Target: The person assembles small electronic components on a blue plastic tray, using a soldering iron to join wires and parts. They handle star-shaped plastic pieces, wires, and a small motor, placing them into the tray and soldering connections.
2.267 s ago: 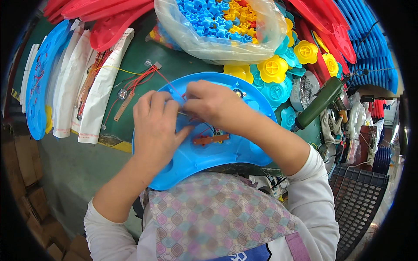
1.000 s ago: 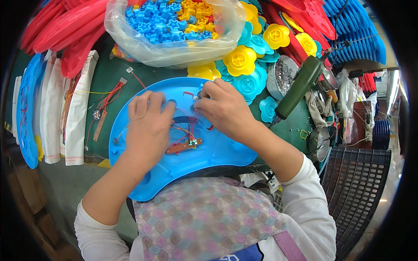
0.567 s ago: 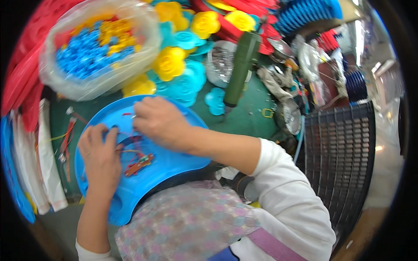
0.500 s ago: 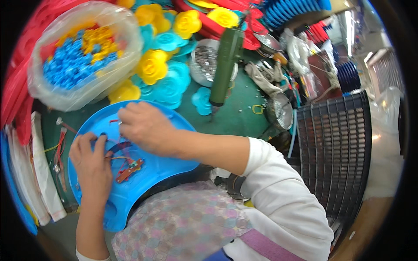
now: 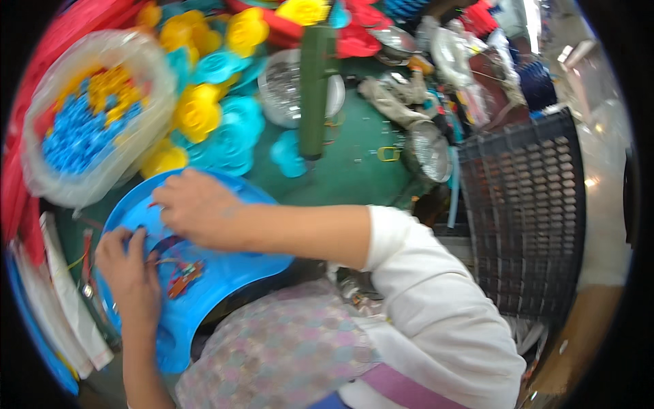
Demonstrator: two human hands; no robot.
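A blue plastic shell (image 5: 238,279) with a curved cutout lies in front of me. Inside it is a small reddish-brown circuit board (image 5: 185,280) with thin red and dark wires (image 5: 170,249) running toward my fingers. My left hand (image 5: 131,276) bends over the shell's left part, thumb and fingers curled near the wires and a small dark piece at the fingertips. Across the shell's far part reaches my right hand (image 5: 194,210), its fingers pinched together close to a bit of red wire. What either hand grips is blurred and hidden.
A plastic-lined tub (image 5: 88,129) of small blue and yellow parts stands far left. Yellow and turquoise flower-shaped pieces (image 5: 225,140) lie beyond the shell. A green power screwdriver (image 5: 315,95) hangs before a bowl of screws (image 5: 279,88). At right stands a black plastic basket (image 5: 521,218).
The view has shifted, so most of the scene sits slightly farther left. Both hands stay at the shell with much the same pose, and the circuit board remains between them and me.
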